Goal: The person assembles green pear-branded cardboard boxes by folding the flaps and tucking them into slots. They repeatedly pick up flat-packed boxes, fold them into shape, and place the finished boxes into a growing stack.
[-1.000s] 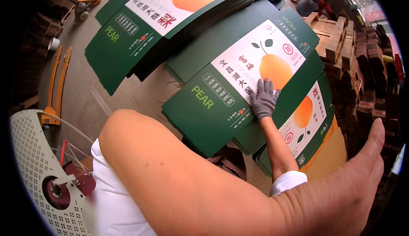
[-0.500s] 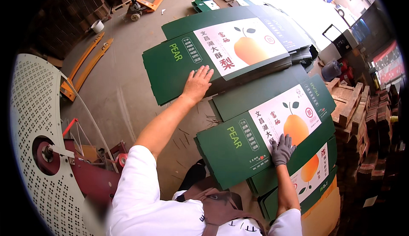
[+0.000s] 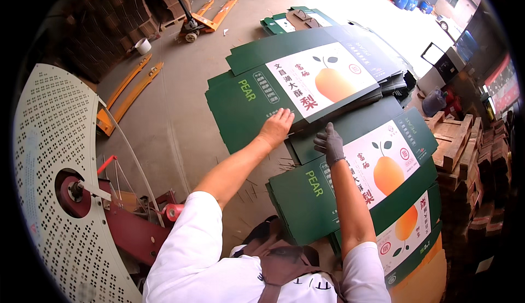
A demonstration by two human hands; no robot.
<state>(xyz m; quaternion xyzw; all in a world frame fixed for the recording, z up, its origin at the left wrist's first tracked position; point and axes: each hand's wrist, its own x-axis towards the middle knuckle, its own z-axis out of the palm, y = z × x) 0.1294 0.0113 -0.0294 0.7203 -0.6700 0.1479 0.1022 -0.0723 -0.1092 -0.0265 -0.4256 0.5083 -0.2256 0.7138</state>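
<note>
A far stack [image 3: 235, 112] of flat, smooth green cardboard blanks is lying ahead of the person, its top sheet showing a white panel with a rounded orange fruit, its layered edges forming a dark side toward the near right. The bare left hand [image 3: 278, 127] is resting on the near edge of the far stack, fingers close together; whether its grip is pinching the sheet, one cannot tell. The right hand [image 3: 330, 145], wearing a matte grey glove, is hanging just to the near right of the far stack, its grip released and its fingers loosely bent; whether it is brushing the card below is unclear.

The near stack [image 3: 298, 185] is sitting to the near right of the far stack, its straight-sided flaps jutting outward and leaving only a narrow gap between them. Another stack [image 3: 404, 226], its fruit print turned round, is lying farther that way. Right of the far stack, a rough, slatted wooden pallet [image 3: 451, 133] is limiting the room. Left of it, dusty concrete floor [image 3: 175, 112] is spreading openly toward orange metal forks [image 3: 136, 91].
</note>
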